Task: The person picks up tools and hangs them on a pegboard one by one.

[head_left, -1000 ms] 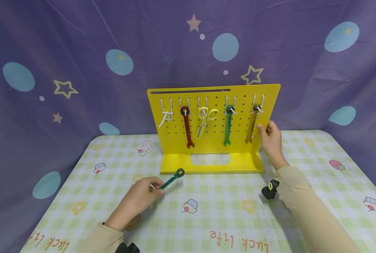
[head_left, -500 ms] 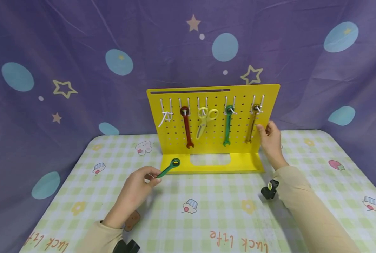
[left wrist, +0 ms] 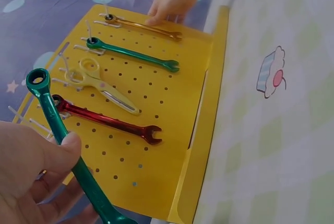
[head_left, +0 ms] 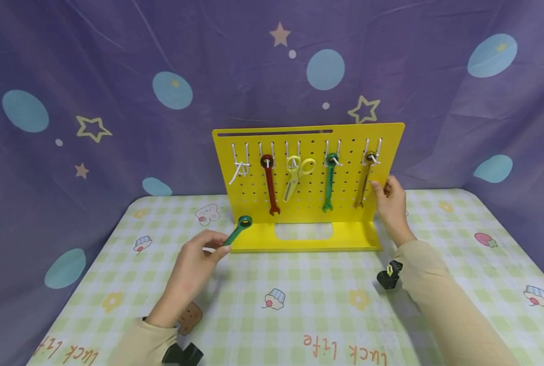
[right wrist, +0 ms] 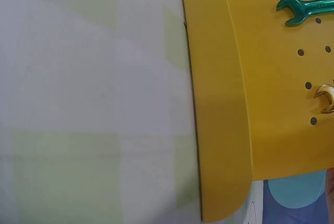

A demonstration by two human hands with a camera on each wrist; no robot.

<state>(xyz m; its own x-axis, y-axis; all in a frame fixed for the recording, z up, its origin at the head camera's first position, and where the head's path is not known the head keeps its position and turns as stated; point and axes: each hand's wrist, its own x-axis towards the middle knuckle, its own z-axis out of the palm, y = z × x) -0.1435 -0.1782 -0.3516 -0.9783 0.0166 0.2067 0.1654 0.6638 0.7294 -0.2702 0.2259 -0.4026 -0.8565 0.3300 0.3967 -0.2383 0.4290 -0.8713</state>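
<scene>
My left hand (head_left: pixel 194 264) pinches a green combination wrench (left wrist: pixel 63 135) by its shank, ring end up and tilted to the right, in front of the pegboard's lower left corner. My right hand (head_left: pixel 391 206) grips the right edge of the yellow pegboard (head_left: pixel 253 203), thumb on the front face. On the board's white hooks hang a red wrench (head_left: pixel 270 185), yellow scissors (head_left: pixel 293 178), a second green wrench (head_left: pixel 330 183) and a gold wrench (head_left: pixel 365 180). The leftmost white hook (head_left: pixel 240 168) holds nothing. In the right wrist view only a sliver of the right hand shows.
The pegboard's base (head_left: pixel 354 239) stands on a table with a green-and-white checked cloth (head_left: pixel 317 284). Behind it hangs a purple curtain (head_left: pixel 116 61) with stars and blue ovals. A black wrist camera (head_left: pixel 389 275) sits beside the right sleeve.
My left hand has risen and moved slightly left and away toward the pegboard with the green wrench, whose ring end now points more upward. My right hand keeps its place on the board's edge.
</scene>
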